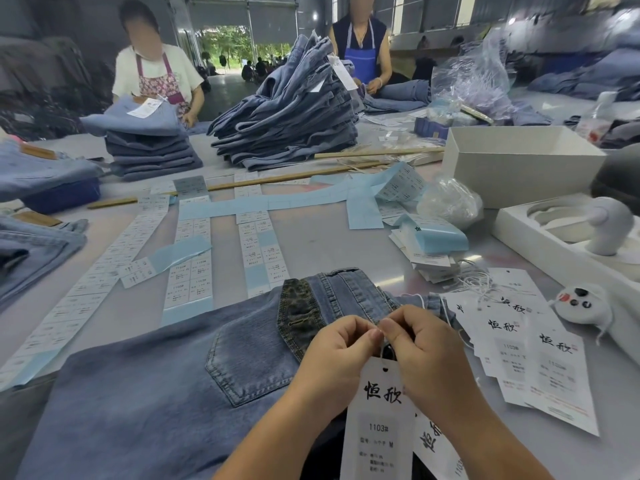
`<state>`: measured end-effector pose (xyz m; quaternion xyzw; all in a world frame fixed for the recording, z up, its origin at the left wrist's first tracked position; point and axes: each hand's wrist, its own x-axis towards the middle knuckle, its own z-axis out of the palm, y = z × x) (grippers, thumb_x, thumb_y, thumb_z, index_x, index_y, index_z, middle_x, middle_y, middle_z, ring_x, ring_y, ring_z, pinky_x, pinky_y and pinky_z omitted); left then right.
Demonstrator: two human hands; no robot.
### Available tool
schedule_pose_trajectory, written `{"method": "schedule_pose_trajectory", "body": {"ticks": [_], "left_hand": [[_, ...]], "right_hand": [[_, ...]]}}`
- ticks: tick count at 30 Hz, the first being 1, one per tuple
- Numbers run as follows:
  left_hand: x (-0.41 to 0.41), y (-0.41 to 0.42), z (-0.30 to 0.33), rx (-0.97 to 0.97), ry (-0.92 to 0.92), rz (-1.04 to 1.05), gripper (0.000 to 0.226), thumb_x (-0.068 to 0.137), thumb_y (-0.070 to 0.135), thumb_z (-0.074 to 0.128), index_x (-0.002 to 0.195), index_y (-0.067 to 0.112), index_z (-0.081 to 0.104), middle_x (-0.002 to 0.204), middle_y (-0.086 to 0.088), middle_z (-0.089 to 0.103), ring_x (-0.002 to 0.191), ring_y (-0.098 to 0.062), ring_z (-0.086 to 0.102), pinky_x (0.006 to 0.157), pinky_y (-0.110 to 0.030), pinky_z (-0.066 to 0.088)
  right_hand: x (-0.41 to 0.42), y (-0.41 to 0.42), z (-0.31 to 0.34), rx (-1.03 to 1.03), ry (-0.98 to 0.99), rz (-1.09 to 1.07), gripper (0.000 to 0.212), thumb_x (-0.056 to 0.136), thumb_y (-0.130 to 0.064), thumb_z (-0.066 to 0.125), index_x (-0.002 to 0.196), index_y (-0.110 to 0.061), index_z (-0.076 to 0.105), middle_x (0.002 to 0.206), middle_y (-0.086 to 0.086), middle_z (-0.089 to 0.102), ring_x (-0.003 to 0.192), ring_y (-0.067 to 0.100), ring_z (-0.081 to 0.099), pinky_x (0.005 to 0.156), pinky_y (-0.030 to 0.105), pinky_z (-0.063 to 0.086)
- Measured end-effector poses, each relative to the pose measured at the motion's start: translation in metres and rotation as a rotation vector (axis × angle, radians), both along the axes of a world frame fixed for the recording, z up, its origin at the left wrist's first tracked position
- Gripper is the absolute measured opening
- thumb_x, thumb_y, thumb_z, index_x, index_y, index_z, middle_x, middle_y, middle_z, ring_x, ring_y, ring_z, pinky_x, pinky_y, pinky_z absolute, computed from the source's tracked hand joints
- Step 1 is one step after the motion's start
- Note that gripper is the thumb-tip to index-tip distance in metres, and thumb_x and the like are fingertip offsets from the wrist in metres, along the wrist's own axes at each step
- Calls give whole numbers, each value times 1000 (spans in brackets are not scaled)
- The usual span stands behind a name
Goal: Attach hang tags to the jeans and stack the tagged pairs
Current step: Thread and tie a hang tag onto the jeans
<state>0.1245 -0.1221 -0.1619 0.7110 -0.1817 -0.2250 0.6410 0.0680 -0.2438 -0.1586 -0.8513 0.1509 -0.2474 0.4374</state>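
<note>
Well to the left of the hands, strips of small size labels (pixel 194 258) are lying flat in rows on the desk (pixel 322 244), likely so each one is easy to peel off in turn. The jeans (pixel 156 393) are lying directly under and to the left of the hands, back pocket up, with the waistband (pixel 332 292) just beyond the fingertips, which is keeping the fastening point within easy reach. The left hand (pixel 332 355) is curling its fingers and pinching something small against the right hand (pixel 422 348), thumbs and forefingers meeting tip to tip; it looks like the tag's thin white string, though the string itself is too fine to make out between the fingers. The hang tag (pixel 379 420) is hanging just below the pinch, between the two wrists, printed face up, so the person is probably closing its loop at the waistband. The denim is showing a mid-blue wash, faded around the pocket, with a darker patch by the waistband. Just to the right of the right hand, spare hang tags (pixel 540 362) are fanning out within reach for the next pairs, their strings trailing
</note>
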Motion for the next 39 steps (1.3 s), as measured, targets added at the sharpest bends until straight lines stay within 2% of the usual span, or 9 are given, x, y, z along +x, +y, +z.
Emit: {"method": "schedule_pose_trajectory", "body": {"ticks": [4,9,13,18,22,25,29,34,39], "left_hand": [[0,1,-3,32,-9,25,30,97,26,63,68,32,64,66,4,58,64,-16,49,62,-32,41],[1,4,-3,-62,114,40,24,98,22,60,75,20,61,66,1,61,58,-17,57,54,-28,45],[-1,3,-2,-138,153,74,18,100,16,56,83,11,60,69,0,65,58,-14,58,55,-26,49],[-3,2,-2,-184,168,94,15,101,15,54,88,9,60,73,-4,66,62,-15,61,58,-28,52],[-2,2,-7,-186,118,89,11,100,12,55,91,9,60,74,3,69,66,-7,57,65,-22,50],[-2,2,-11,-127,51,110,8,95,18,63,89,22,67,88,0,74,73,-6,60,72,-21,50],[-3,1,-13,-27,-39,64,8,80,33,66,85,37,70,86,4,69,77,-7,60,77,-20,50],[-4,-5,-6,186,-285,-30,10,89,32,69,96,38,71,92,12,55,68,1,47,71,-13,44],[-12,-14,2,300,-513,-24,12,91,37,68,100,36,75,95,14,51,87,-8,54,87,-31,48]], "right_hand": [[4,-6,1,162,-15,-101,29,97,-16,56,69,-18,57,53,-7,50,52,9,45,57,36,44],[4,-12,4,217,-31,-83,28,98,-23,56,70,-18,60,58,-3,58,52,5,51,53,24,41],[-1,-8,5,206,-106,-75,28,100,-23,50,74,-16,58,65,-3,67,59,7,61,60,23,43],[-2,-5,9,179,-219,-133,24,102,-22,47,79,-20,54,62,-4,67,53,5,59,54,13,42],[-4,-5,9,278,-286,-181,23,102,-23,47,80,-24,52,57,-4,58,47,7,51,47,20,42],[-7,-5,11,317,-326,-197,24,103,-22,47,79,-22,52,52,-5,50,47,8,44,50,31,45],[-9,-12,17,236,-364,-205,23,102,-19,49,79,-19,52,53,-8,52,45,4,44,44,13,36],[-12,-19,24,192,-319,-159,22,101,-21,50,79,-21,53,51,-11,52,44,4,44,43,14,35],[-20,-24,31,154,-362,-198,24,101,-19,50,77,-22,53,52,-6,51,45,4,46,44,11,36]]}}
